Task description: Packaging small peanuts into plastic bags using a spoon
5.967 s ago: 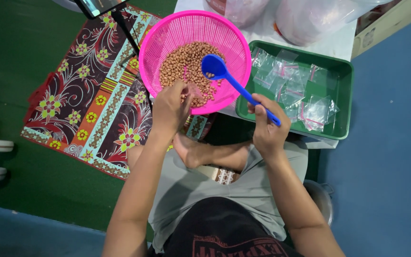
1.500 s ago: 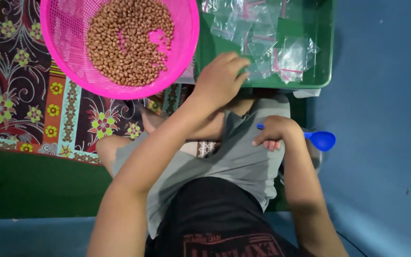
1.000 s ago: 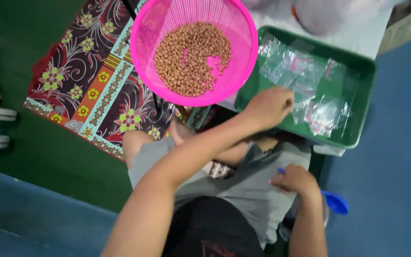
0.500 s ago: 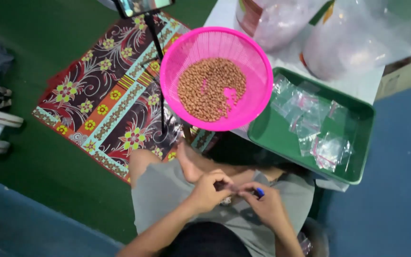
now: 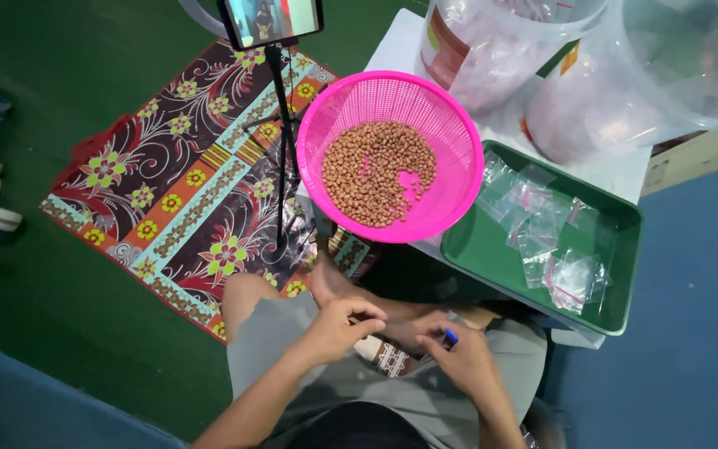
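From the head camera, the person sits cross-legged in grey shorts, both hands drawn together over the lap. The left hand (image 5: 341, 327) has its fingers curled inward, thumb meeting fingertips as if pinching something small; what it pinches is too small to tell. The right hand (image 5: 461, 359) is closed around the blue handle of a scoop (image 5: 451, 336) (only the handle tip peeks out above the knuckles). Ahead of the knees, a pink mesh basket (image 5: 336, 117) sits at the near left corner of a white table (image 5: 394, 51), overhanging its edge, and brown peanuts (image 5: 376, 173) lie heaped on its floor. Just right of the basket, a green tray (image 5: 492, 258) rests along the table's near edge, with small clear zip bags (image 5: 546, 237) scattered over its right half. Two large clear plastic tubs (image 5: 625, 83) stand at the table's far side. A phone on a tripod (image 5: 280, 125) stands left of the basket, over a patterned floral mat (image 5: 180, 191) on the green floor.
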